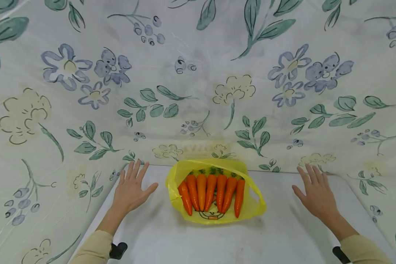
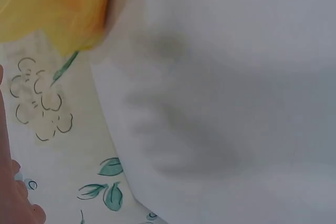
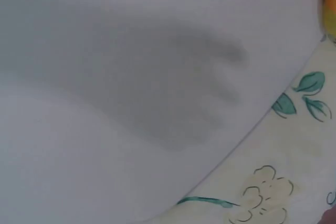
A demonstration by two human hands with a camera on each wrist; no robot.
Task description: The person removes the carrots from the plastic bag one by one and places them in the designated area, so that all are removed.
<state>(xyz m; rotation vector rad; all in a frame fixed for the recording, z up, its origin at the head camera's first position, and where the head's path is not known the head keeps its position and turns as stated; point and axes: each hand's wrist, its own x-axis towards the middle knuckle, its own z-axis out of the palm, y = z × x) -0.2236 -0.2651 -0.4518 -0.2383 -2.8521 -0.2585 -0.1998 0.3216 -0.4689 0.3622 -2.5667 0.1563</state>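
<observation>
A yellow plastic bag (image 1: 255,211) lies on the white table with its mouth spread toward me. Inside it, several orange carrots (image 1: 211,189) with short green tops lie side by side in a row. To the left of the bag, my left hand (image 1: 129,189) is held over the table with its fingers straight and its thumb apart. My right hand (image 1: 318,194) is held likewise to the right of the bag, farther from it. Neither hand touches the bag. In the left wrist view, part of the yellow bag (image 2: 58,9) shows at the top left.
The white table (image 1: 224,245) ends at a back edge just behind the bag. Beyond it and along both sides hangs a cloth (image 1: 198,99) printed with flowers and leaves. Shadows of both hands fall on the tabletop. A dark wrist strap shows at each sleeve.
</observation>
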